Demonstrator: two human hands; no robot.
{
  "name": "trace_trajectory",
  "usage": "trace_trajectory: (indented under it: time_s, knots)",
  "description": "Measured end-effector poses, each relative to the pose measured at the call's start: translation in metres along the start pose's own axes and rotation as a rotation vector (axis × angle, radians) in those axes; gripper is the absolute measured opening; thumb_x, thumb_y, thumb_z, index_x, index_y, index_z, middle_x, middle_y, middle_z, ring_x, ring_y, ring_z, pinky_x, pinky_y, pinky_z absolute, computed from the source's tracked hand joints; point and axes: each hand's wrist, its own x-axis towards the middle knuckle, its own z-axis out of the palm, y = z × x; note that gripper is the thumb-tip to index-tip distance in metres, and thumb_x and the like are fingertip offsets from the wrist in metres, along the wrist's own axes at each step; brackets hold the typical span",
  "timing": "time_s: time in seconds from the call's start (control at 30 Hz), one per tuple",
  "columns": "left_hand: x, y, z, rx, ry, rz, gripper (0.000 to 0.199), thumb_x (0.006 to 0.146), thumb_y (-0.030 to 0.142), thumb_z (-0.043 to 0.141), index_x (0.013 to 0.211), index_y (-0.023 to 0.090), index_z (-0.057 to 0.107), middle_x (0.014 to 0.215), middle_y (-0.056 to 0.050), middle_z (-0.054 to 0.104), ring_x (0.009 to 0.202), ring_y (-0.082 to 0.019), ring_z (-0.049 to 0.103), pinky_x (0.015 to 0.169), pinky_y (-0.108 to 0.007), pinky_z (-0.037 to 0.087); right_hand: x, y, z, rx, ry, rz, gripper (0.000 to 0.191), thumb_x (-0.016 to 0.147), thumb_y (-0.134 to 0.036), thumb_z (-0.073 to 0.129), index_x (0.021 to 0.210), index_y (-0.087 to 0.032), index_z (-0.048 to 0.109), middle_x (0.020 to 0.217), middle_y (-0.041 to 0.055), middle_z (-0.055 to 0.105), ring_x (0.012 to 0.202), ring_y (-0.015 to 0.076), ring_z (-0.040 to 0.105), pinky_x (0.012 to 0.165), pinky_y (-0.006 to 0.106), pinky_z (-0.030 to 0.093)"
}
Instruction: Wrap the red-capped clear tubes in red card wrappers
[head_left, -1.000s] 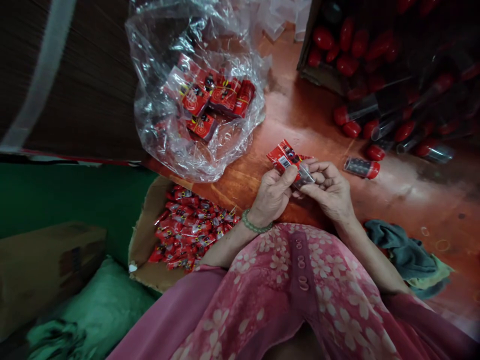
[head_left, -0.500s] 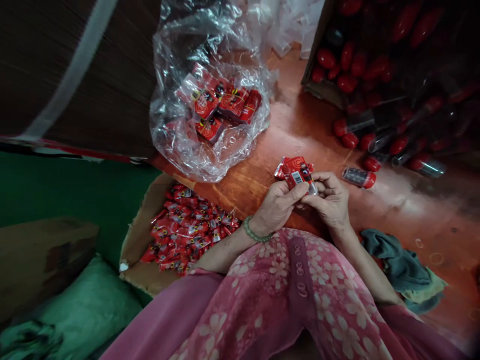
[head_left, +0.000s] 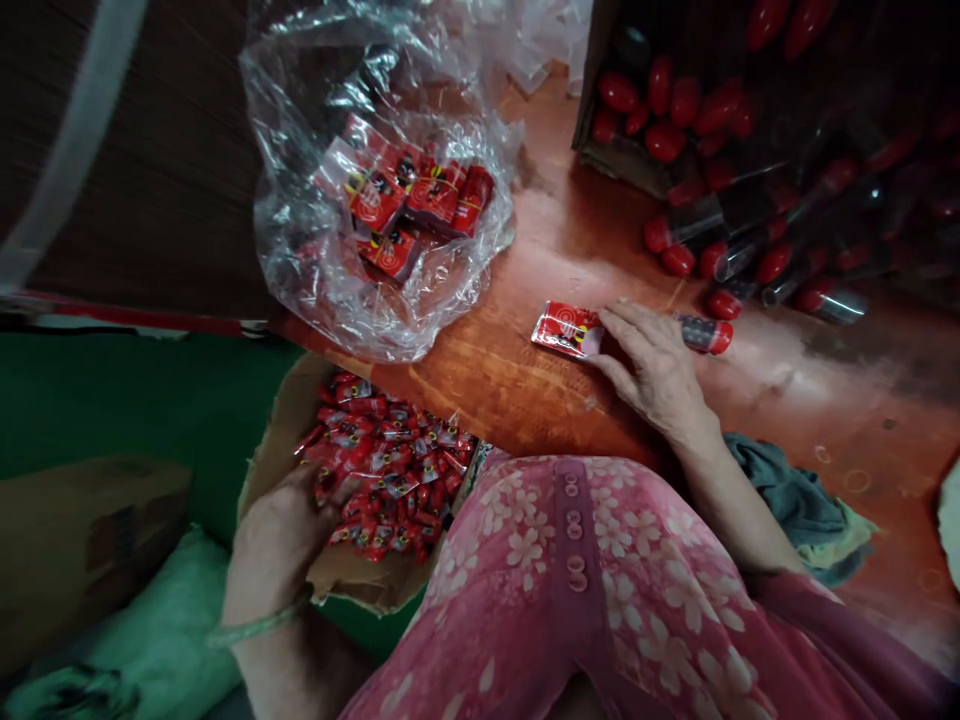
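Observation:
On the table lies a small stack of red printed plastic sleeves (head_left: 564,328). My right hand (head_left: 656,370) is at its right end, with thumb and fingers on either side of it. My left hand (head_left: 296,515), wearing a bracelet, is over the left edge of a cardboard box (head_left: 274,440) filled with red-wrapped small tubes (head_left: 397,450). Motion blur and shade smear its fingers, so I cannot see whether they hold anything. Just beyond my right hand lies a clear tube with a red cap (head_left: 709,334), dark pieces inside.
A clear plastic bag (head_left: 405,335) with bundles of red sleeves (head_left: 379,200) stands open at the back left. Several red-capped tubes (head_left: 772,262) spill from a dark carton (head_left: 622,165) at the back right. A grey-green cloth (head_left: 780,490) lies at the right; a pale sack (head_left: 172,620) is lower left.
Both hands held a red-wrapped piece together. Now my left hand has gone down-left to the cardboard box, and my right hand is at the sleeves on the table. The view has shifted slightly.

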Motion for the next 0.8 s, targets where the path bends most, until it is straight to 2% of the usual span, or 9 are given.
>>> trace_trajectory:
  time_s: [0.07,0.13,0.17,0.2,0.3,0.43,0.57,0.7,0.8]
  knots:
    - [-0.004,0.006,-0.005,0.303,0.051,-0.173,0.056,0.082,0.044,0.071,0.131,0.064,0.055,0.073,0.01,0.078,0.056,-0.03,0.066,0.046,-0.039,0.043,0.0,0.0,0.006,-0.075,-0.071,-0.03,0.049,0.098,-0.046,0.059,0.137,-0.017,0.063,0.143,0.0188,0.065,0.137,0.0358,0.056,0.111,0.055,0.043]
    - [0.009,0.031,0.004,0.292,0.183,-0.163,0.06,0.086,0.045,0.068,0.138,0.065,0.047,0.11,0.012,0.079,0.086,-0.034,0.076,0.064,-0.052,0.059,-0.001,-0.001,0.012,-0.121,-0.085,-0.051,0.045,0.099,-0.044,0.058,0.135,-0.018,0.065,0.143,0.0178,0.065,0.138,0.0357,0.055,0.112,0.057,0.04]
    - [0.02,0.048,0.013,0.19,0.229,-0.063,0.06,0.089,0.04,0.068,0.141,0.062,0.047,0.125,0.013,0.074,0.099,-0.033,0.076,0.078,-0.055,0.063,-0.003,-0.001,0.015,-0.135,-0.079,-0.054,0.041,0.1,-0.041,0.057,0.132,-0.019,0.067,0.142,0.0168,0.066,0.137,0.0348,0.056,0.112,0.057,0.039]
    - [0.034,0.066,0.025,0.083,0.362,0.093,0.058,0.088,0.035,0.071,0.138,0.058,0.054,0.125,0.013,0.074,0.096,-0.031,0.078,0.081,-0.055,0.065,-0.005,-0.001,0.018,-0.145,-0.069,-0.055,0.036,0.101,-0.037,0.055,0.129,-0.02,0.069,0.141,0.0156,0.067,0.135,0.0333,0.058,0.112,0.056,0.039]
    - [0.083,0.121,0.067,-0.117,0.289,0.474,0.062,0.091,0.023,0.07,0.149,0.034,0.052,0.145,-0.004,0.063,0.119,-0.027,0.072,0.1,-0.046,0.064,-0.008,-0.001,0.025,-0.155,-0.032,-0.064,0.029,0.102,-0.028,0.053,0.122,-0.022,0.073,0.137,0.0124,0.07,0.13,0.0296,0.062,0.111,0.054,0.04]
    - [0.132,0.168,0.11,-0.118,0.197,0.75,0.044,0.096,0.026,0.063,0.138,0.012,0.06,0.144,-0.02,0.062,0.137,-0.029,0.06,0.113,-0.047,0.055,-0.009,-0.004,0.025,-0.137,-0.015,-0.087,0.029,0.101,-0.023,0.053,0.121,-0.021,0.074,0.134,0.0109,0.073,0.127,0.0279,0.063,0.11,0.051,0.041]
    - [0.15,0.178,0.125,-0.108,0.087,0.798,0.028,0.099,0.023,0.057,0.124,0.015,0.068,0.144,-0.017,0.063,0.139,-0.028,0.058,0.116,-0.05,0.051,-0.004,-0.01,0.019,-0.085,-0.079,-0.035,0.03,0.103,-0.025,0.05,0.12,-0.021,0.075,0.135,0.0126,0.072,0.129,0.0276,0.062,0.108,0.049,0.044]
    - [0.153,0.174,0.127,-0.063,0.135,0.849,0.027,0.098,0.013,0.052,0.117,0.016,0.071,0.138,-0.015,0.068,0.136,-0.027,0.06,0.114,-0.048,0.051,-0.003,-0.015,0.007,-0.068,-0.144,-0.05,0.034,0.102,-0.018,0.047,0.123,-0.018,0.073,0.137,0.0143,0.07,0.134,0.029,0.058,0.108,0.049,0.045]
    - [0.154,0.177,0.13,-0.079,0.162,0.801,0.026,0.098,0.013,0.05,0.108,0.017,0.074,0.123,-0.014,0.075,0.12,-0.026,0.067,0.102,-0.046,0.055,-0.009,-0.013,-0.009,-0.045,-0.137,-0.021,0.033,0.103,-0.021,0.047,0.126,-0.019,0.07,0.133,0.0137,0.071,0.123,0.0277,0.062,0.104,0.048,0.049]
